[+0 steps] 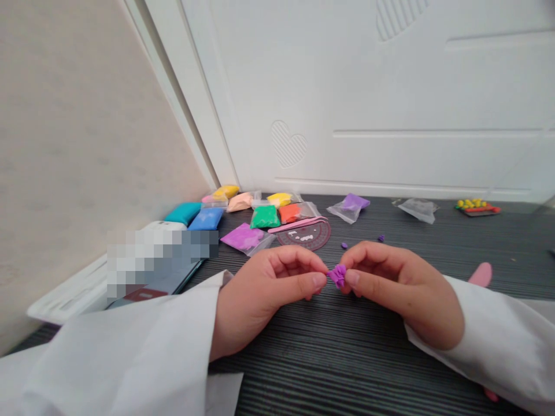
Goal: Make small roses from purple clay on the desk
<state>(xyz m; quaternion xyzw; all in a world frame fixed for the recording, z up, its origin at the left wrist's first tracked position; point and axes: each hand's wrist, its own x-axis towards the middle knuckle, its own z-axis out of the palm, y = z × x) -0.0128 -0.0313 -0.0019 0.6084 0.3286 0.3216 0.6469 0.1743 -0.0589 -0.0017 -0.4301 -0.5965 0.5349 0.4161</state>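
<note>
Between my two hands is a small crinkled piece of purple modelling clay [337, 276], held just above the dark ridged tabletop. My left hand [277, 283] pinches its left side between thumb and forefinger. On the right side, my right hand [385, 283] is closed on the same piece with thumb and fingers. Just beyond the hands lie two tiny dark purple bits, one a small lump [344, 245] and the other a crinkled scrap [381, 237]. An open bag of purple clay [243, 237] rests past my left hand.
Several bags of coloured clay, including a green one [265, 216], lie at the back left by a dark round plate [303, 236] and pink tweezers [299, 224]. A phone [173, 277] stands at left. A small yellow-topped piece [477, 208] sits far right. A pink tool [480, 275] lies beside my right sleeve.
</note>
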